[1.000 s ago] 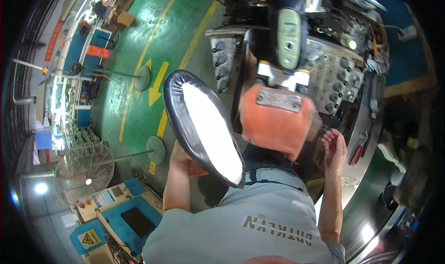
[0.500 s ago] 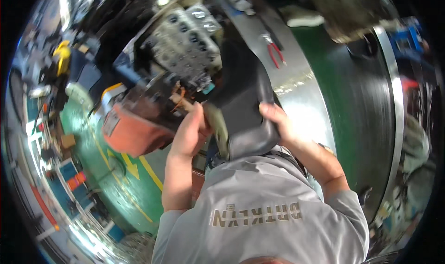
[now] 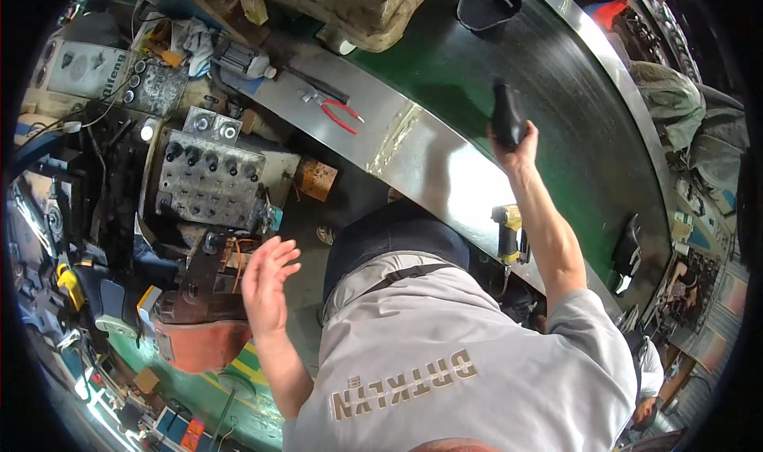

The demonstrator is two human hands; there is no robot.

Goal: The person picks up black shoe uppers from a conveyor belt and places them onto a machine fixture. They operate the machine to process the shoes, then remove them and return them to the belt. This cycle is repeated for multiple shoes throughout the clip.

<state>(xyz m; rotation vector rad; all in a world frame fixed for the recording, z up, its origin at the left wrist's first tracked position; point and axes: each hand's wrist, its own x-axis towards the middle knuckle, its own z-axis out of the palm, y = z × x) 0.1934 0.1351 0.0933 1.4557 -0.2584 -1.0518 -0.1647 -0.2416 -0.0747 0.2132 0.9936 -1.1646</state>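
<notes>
A black shoe-shaped piece [image 3: 507, 110] is over a green conveyor belt [image 3: 584, 146], toward the middle of the belt's width; whether it touches the surface cannot be told. The right hand [image 3: 518, 146] grasps the piece by its near end, fingers wrapped around it. The left hand [image 3: 270, 281] holds nothing: its fingers are loosely spread in the air, well left of the belt, near an orange-red machine cover [image 3: 203, 345].

Half a second ago both hands were at a black piece close to the body, left of the belt. Now only the right arm reaches out over the belt, which suggests that the piece is done with at the machine side and that the left hand is free.

On the belt's far part sits a hollow black piece [image 3: 489, 5] with something pale inside, too small to identify. Toward the belt's right end lies a black-and-white piece [image 3: 626, 253]. On the belt's metal rim [image 3: 278, 106] are red-handled pliers [image 3: 340, 114]; a yellow-and-black power tool [image 3: 509, 233] is at that rim's near edge. Left of the belt stands a knobbed metal block [image 3: 211, 174], and between them a brown box [image 3: 316, 178], its contents not visible.
</notes>
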